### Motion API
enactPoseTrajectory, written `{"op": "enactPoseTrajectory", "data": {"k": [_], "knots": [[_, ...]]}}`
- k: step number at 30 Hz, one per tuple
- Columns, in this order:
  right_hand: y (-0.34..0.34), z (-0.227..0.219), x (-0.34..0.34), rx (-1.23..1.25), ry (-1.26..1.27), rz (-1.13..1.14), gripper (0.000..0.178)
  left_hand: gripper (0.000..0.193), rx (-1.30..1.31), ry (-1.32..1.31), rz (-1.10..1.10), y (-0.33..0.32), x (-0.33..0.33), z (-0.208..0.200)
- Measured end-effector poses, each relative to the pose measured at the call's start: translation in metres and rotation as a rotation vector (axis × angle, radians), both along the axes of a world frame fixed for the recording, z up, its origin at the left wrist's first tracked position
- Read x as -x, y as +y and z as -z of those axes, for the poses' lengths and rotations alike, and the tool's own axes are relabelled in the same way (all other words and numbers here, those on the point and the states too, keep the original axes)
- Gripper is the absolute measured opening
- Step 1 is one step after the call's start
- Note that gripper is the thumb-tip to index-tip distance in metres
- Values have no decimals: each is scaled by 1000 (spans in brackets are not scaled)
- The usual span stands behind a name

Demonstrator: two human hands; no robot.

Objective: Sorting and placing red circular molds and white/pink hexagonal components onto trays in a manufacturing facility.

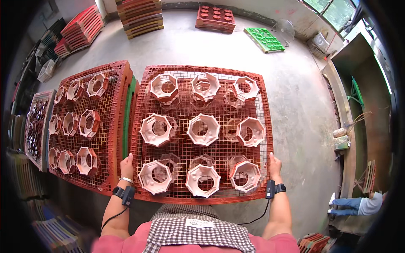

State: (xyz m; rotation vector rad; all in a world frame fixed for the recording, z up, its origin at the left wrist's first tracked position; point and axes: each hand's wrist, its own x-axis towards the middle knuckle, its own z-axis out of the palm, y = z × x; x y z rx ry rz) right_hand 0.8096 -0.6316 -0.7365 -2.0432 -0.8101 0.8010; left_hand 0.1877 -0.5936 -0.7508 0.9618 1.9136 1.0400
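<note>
Left hand (127, 167) and right hand (275, 165) hold opposite sides of a red mesh tray (156, 197) carrying nine pale octagonal rings (195, 131) in three rows; a similarly loaded rack (120, 105) sits left of the tray.

Print shows on the apron (168, 230), too small and blurred to read.
The checked cloth bears one white label (200, 223), set near the middle of the chest; dark marks run across it in what look like short rows, but their letters cannot be made out. Small pale marks also sit on the black left wrist unit (128, 196) and on the black right wrist unit (270, 189); whether they are letters, numbers or symbols cannot be told.
</note>
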Motion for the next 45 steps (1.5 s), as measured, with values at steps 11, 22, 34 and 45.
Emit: {"op": "enactPoseTrajectory", "data": {"k": [11,22,34,45], "knots": [[9,54,-9,-37,-24,-66,45,41,105,-13,-19,2,-27,11],[17,72,-10,-21,-33,-70,43,43,78,11,-16,2,-21,40],[16,73,-15,116,90,-237,61,54,228,269,79,-20,-9,54],[-44,57,7,101,499,26,56,90,536,109,50,-92,-5,65]]}}
